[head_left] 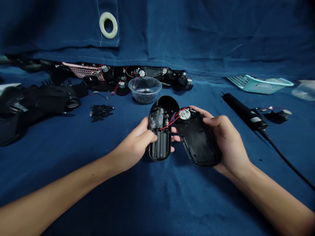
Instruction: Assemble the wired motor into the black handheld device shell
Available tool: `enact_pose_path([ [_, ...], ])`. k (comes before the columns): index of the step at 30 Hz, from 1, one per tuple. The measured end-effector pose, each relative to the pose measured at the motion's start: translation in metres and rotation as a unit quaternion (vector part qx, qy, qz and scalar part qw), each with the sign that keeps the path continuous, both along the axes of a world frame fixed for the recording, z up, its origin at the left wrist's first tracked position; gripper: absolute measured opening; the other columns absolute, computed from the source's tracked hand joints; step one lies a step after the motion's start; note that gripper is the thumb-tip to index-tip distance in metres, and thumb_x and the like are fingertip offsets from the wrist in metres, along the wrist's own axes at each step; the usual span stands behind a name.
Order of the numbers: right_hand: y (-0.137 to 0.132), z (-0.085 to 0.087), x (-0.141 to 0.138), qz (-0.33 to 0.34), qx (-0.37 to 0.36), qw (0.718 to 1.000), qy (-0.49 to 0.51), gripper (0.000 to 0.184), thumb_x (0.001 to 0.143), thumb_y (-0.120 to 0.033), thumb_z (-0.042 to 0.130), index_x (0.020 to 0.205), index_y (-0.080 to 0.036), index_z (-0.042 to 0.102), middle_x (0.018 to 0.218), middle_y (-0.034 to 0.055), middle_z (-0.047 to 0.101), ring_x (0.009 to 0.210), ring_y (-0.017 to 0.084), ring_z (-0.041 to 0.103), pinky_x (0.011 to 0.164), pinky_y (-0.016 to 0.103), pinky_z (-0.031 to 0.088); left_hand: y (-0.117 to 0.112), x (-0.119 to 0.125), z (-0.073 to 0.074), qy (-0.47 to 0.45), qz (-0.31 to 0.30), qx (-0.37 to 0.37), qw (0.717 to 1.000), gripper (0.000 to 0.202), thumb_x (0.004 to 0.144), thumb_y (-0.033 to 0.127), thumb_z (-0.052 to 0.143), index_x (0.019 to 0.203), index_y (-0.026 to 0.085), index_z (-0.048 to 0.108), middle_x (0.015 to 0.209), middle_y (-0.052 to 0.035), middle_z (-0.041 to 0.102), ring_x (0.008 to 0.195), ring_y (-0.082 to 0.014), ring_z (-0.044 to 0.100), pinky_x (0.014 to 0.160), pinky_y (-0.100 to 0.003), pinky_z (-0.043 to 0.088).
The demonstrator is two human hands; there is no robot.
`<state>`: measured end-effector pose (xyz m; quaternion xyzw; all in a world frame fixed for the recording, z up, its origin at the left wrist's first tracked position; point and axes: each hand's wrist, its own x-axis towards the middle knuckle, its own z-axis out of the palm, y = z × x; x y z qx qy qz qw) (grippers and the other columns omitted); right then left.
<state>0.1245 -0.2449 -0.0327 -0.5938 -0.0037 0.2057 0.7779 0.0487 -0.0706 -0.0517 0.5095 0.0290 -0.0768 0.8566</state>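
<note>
Two black casing halves sit clasped in left hand and right hand (clear bowl beyond).

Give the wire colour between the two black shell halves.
Red; the wires show best in the head view.

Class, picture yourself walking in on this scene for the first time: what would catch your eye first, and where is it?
At the centre, the left hand and right hand hold the two halves of an opened black casing, joined by red wires. Just beyond, a clear bowl of small black parts sits on the blue cloth, and a black corded tool lies to the right.
</note>
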Motion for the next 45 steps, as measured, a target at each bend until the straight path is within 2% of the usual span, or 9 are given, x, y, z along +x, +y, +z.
enact_pose_path([
  [5,-0.001,-0.001,0.003,0.031,0.005,0.999,-0.010,0.043,0.078,-0.033,0.055,0.120,-0.028,0.062,0.108,0.0024,0.074,0.084,0.022,0.071,0.065,0.031,0.056,0.000,0.001,0.001,-0.003,0.009,0.011,1.000,0.051,0.081,0.012,0.049,0.131,0.015,0.038,0.120,-0.0132,0.066,0.105,-0.0278,0.069,0.093,-0.049,0.056],
  [10,-0.002,-0.002,0.003,0.046,-0.008,0.997,-0.068,0.047,0.079,-0.031,0.052,0.125,-0.032,0.060,0.104,0.0012,0.073,0.080,0.021,0.070,0.068,0.036,0.056,0.002,-0.001,0.000,-0.039,0.011,0.061,0.997,0.049,0.084,0.013,0.053,0.132,0.017,0.043,0.118,-0.0088,0.068,0.105,-0.0221,0.070,0.099,-0.041,0.053],
  [14,-0.006,-0.003,0.000,0.058,-0.001,0.992,-0.116,0.049,0.081,-0.027,0.050,0.129,-0.034,0.058,0.114,0.0005,0.071,0.095,0.025,0.069,0.082,0.042,0.054,0.004,-0.003,-0.003,-0.077,0.013,0.087,0.993,0.045,0.088,0.012,0.052,0.132,0.022,0.049,0.130,-0.0051,0.065,0.116,-0.0202,0.066,0.107,-0.036,0.047],
  [17,-0.008,-0.003,-0.003,0.063,-0.006,0.989,-0.133,0.051,0.082,-0.026,0.050,0.132,-0.035,0.056,0.119,0.0008,0.069,0.102,0.027,0.068,0.084,0.045,0.053,0.006,-0.004,-0.006,-0.077,0.003,0.104,0.992,0.048,0.087,0.011,0.049,0.134,0.022,0.050,0.129,-0.0060,0.066,0.118,-0.0213,0.064,0.108,-0.038,0.046],
  [21,-0.008,-0.002,-0.005,0.071,-0.011,0.986,-0.148,0.052,0.082,-0.026,0.050,0.132,-0.036,0.056,0.121,0.0005,0.069,0.105,0.028,0.068,0.085,0.045,0.055,0.008,-0.004,-0.010,-0.069,-0.012,0.102,0.992,0.052,0.087,0.011,0.047,0.138,0.022,0.047,0.126,-0.0062,0.068,0.121,-0.0222,0.062,0.108,-0.040,0.045],
  [26,-0.009,-0.003,-0.004,0.077,-0.037,0.978,-0.192,0.053,0.084,-0.023,0.043,0.135,-0.033,0.053,0.124,0.0022,0.068,0.112,0.029,0.067,0.084,0.044,0.057,0.010,-0.004,-0.010,-0.090,-0.029,0.049,0.994,0.049,0.086,0.013,0.051,0.134,0.023,0.048,0.120,-0.0033,0.070,0.117,-0.0212,0.064,0.107,-0.039,0.045],
  [32,-0.013,-0.006,-0.002,0.080,-0.096,0.945,-0.303,0.058,0.087,-0.014,0.032,0.142,-0.028,0.046,0.125,0.0049,0.068,0.111,0.025,0.068,0.080,0.039,0.059,0.010,-0.005,-0.007,-0.095,-0.025,0.071,0.993,0.044,0.091,0.021,0.054,0.135,0.023,0.048,0.120,-0.0051,0.070,0.115,-0.0232,0.066,0.104,-0.039,0.046],
  [40,-0.015,-0.003,-0.006,0.065,-0.125,0.934,-0.328,0.058,0.087,-0.020,0.037,0.145,-0.026,0.045,0.117,0.0070,0.071,0.095,0.025,0.072,0.071,0.037,0.060,0.010,-0.006,-0.008,-0.112,-0.019,0.087,0.990,0.040,0.094,0.021,0.054,0.134,0.025,0.050,0.122,-0.0035,0.070,0.113,-0.0193,0.067,0.101,-0.033,0.050],
  [45,-0.018,-0.006,-0.002,0.075,-0.156,0.919,-0.354,0.056,0.093,-0.019,0.030,0.147,-0.026,0.041,0.118,0.0068,0.070,0.098,0.024,0.072,0.073,0.036,0.059,0.009,-0.007,-0.005,-0.086,-0.021,0.083,0.993,0.041,0.095,0.023,0.055,0.135,0.027,0.049,0.125,-0.0031,0.068,0.114,-0.0201,0.067,0.102,-0.033,0.051],
])
